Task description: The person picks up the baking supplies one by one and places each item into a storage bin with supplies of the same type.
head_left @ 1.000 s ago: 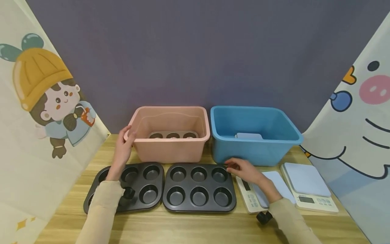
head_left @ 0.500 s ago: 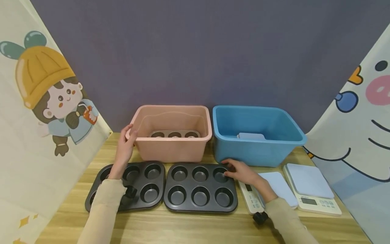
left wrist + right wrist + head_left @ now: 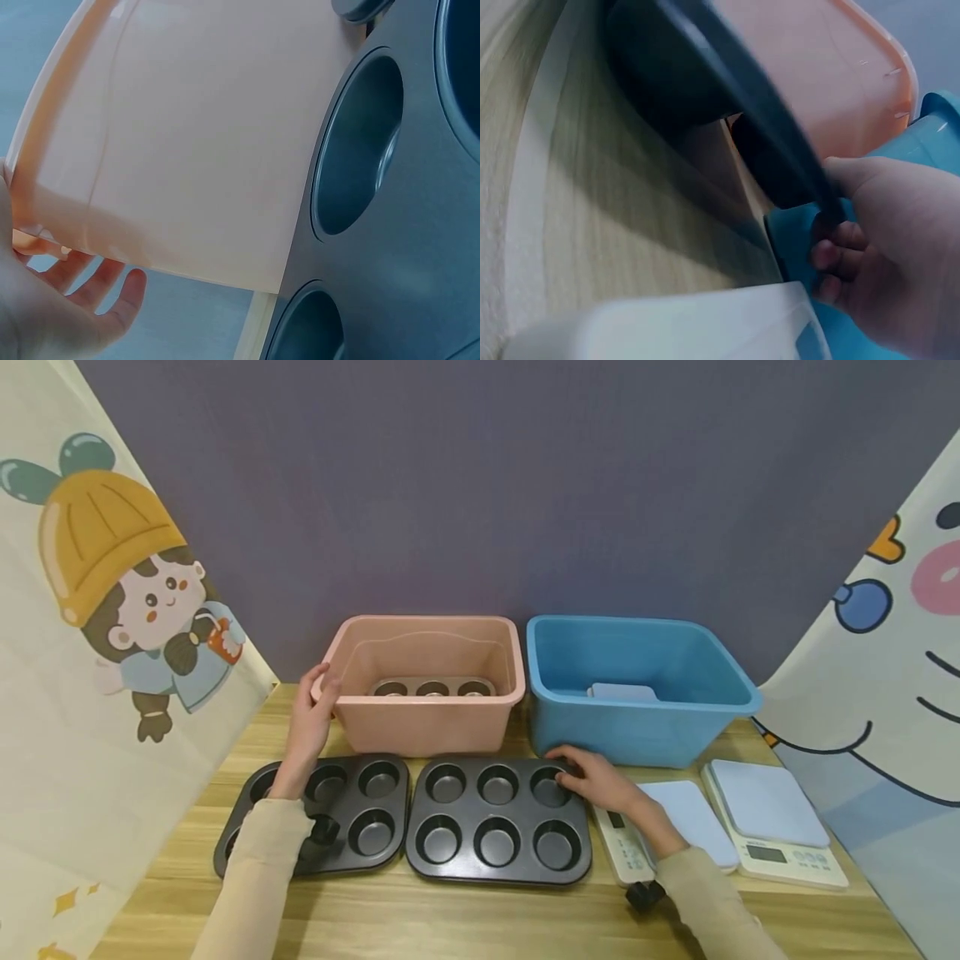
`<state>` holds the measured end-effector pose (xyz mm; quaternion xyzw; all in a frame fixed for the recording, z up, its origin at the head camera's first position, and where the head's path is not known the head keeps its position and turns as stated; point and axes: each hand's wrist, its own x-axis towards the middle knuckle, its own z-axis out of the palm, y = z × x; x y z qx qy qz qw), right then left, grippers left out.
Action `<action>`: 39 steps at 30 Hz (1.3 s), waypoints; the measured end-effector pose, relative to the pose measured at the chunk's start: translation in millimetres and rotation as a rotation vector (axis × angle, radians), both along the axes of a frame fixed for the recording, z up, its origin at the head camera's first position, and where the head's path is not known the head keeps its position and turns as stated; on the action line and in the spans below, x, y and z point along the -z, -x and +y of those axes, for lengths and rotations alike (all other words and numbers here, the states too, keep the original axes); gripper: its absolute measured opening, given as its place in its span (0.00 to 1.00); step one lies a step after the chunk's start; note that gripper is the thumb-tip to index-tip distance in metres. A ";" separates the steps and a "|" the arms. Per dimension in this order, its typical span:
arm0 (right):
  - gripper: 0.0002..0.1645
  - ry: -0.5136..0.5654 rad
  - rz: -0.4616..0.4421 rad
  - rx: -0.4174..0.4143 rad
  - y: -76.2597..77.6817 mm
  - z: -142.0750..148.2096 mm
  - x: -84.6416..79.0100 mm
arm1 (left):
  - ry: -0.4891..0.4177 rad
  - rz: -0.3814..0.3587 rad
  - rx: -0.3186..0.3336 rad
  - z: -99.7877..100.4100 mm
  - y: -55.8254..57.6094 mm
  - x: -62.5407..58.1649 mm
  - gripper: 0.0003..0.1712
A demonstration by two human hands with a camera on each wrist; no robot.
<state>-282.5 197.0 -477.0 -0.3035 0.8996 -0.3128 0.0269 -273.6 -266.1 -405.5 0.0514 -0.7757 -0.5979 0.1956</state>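
My left hand (image 3: 311,727) grips the left front corner of the pink bin (image 3: 420,727), its thumb at the rim and fingers down the outer side. Below that wrist lies a black six-cup muffin tin (image 3: 352,806), partly hidden by the forearm. A second muffin tin (image 3: 470,810) sits to its right. My right hand (image 3: 600,781) pinches this tin's far right corner. In the right wrist view, the thumb lies over the tin's rim (image 3: 780,127) and curled fingers are beneath it; that edge stands above the wooden table (image 3: 630,195).
A blue bin (image 3: 622,739) stands right of the pink one, with a pale flat-topped item (image 3: 622,692) inside. Another muffin tin (image 3: 411,683) lies in the pink bin. White kitchen scales (image 3: 772,802) are at the right, some partly under my right forearm. A dark curtain (image 3: 480,485) hangs behind.
My right hand has closed on the right muffin tin's far corner, its thumb coming over the rim. The left hand keeps its place on the pink bin. The head view has shifted slightly.
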 end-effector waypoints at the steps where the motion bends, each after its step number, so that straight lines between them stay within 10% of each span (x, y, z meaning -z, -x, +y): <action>1: 0.20 0.012 0.001 0.002 -1.2 -0.2 -1.3 | -0.001 -0.003 0.002 0.2 -0.6 -0.3 0.32; 9: 0.20 0.118 -0.032 0.030 -10.0 -2.9 -13.3 | -0.053 -0.031 0.035 8.2 -13.9 -18.9 0.32; 17: 0.23 0.199 -0.085 0.060 -17.3 1.4 -25.3 | -0.012 0.005 0.023 0.4 0.1 -1.0 0.31; 39: 0.22 0.394 0.033 0.051 -41.3 23.3 -76.4 | -0.051 -0.009 0.001 1.3 -2.9 -2.0 0.31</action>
